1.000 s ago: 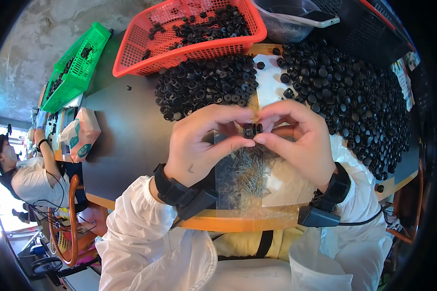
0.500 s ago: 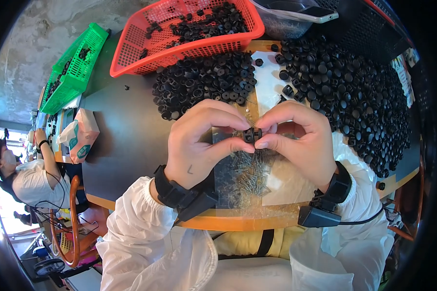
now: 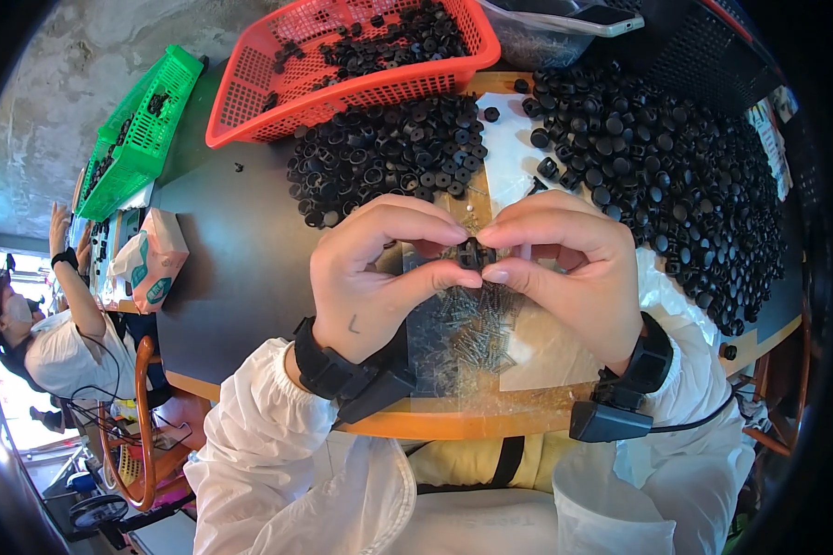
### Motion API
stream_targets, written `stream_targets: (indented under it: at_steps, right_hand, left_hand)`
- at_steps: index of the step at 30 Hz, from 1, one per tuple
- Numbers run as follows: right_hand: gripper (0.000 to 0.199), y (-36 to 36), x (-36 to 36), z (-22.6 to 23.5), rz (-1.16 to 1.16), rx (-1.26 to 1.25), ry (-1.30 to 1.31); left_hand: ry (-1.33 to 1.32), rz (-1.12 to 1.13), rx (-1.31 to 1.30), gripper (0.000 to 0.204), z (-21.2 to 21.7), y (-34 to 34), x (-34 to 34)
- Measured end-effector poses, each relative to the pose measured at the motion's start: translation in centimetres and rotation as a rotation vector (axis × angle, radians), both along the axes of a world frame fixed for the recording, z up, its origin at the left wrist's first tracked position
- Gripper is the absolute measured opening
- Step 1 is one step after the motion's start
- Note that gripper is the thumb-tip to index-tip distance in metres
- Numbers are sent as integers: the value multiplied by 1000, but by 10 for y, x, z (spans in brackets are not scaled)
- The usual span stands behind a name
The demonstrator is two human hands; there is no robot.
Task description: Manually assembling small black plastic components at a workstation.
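Both your left hand [image 3: 379,277] and right hand [image 3: 565,273] pinch one small, stiff, light black plastic cap [image 3: 472,253]; grip its rim.

Left hand [image 3: 370,287]: bare, small dark mark near the thumb base; black wrist strap carrying a black wedge-shaped unit.
Right hand [image 3: 574,277]: bare; black wrist strap with a black box-shaped unit and a thin black cable.
Both arms: white, loosely gathered sleeves of a white garment.
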State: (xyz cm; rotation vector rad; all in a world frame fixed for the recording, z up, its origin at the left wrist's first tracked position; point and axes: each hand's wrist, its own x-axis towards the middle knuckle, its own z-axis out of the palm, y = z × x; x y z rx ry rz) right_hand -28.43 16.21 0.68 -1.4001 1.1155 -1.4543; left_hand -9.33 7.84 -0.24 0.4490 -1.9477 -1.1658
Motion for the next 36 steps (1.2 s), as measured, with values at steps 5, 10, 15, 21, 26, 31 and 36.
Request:
stream_targets:
  at_steps: [5,10,15,21,26,31,36]
  right_hand:
    - [29,1,1,-2,17,44,-98]
    - [41,1,4,5,3,190,-253]
    - [40,-1,3,2,14,181,-231]
    - [32,-5,-11,1,306,207,-136]
    - [24,-6,-11,-1,331,196,-128]
    - [22,-1,-7,2,269,177,-67]
    - [26,-10,-14,7,280,97,-56]
  left_hand:
    - [-13,19,-8,35,3,3,1]
    - [5,13,-49,35,2,2,0]
    - [-40,11,-172,30,5,-2,0]
    - [-131,81,-320,27,14,1,0]
    - [-76,-29,-334,30,14,4,-3]
    - [-70,8,-373,30,17,11,-4]
    - [-83,60,-411,36,19,6,-6]
